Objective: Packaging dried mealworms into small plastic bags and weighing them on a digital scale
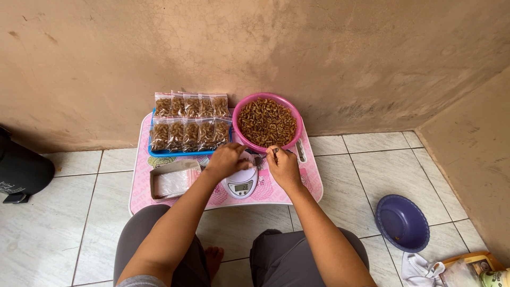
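- Currently, far left: a dark round container (21,167) stands on the tiled floor (64,228) against the wall, well apart from my work.
- I sit on the floor with a low pink folding table (313,186) over my knees, so everything is within arm's reach.
- Back left of the table: a blue tray (178,153) holds small clear bags of brown snack (190,122) in two rows, upright and overlapping. Each has a pale strip along the top and brown contents below. Stood this way, they stay sorted and out of my way.
- Front left: a shallow grey box of empty clear bags (172,180), just beside my left forearm, handy for picking.
- My left hand (227,159) rests curled, palm down, over the white digital scale (241,183). Something seems pinched beneath it, probably a bag on the platform, but I cannot tell; the fingers are hidden.
- The scale's small grey display faces me, so I can read it while I work.
- My right hand (284,165) pinches a thin spoon-like handle (268,155) between thumb and fingers, closed lightly, over the scale's right edge.
- Back right: a pink bowl (268,123) of loose brown snack sits touching the scale zone, close for scooping.
- Right, on the floor: an empty purple bowl (402,223), then white cloth (419,271) and an orange-edged package (473,266) at the frame corner.
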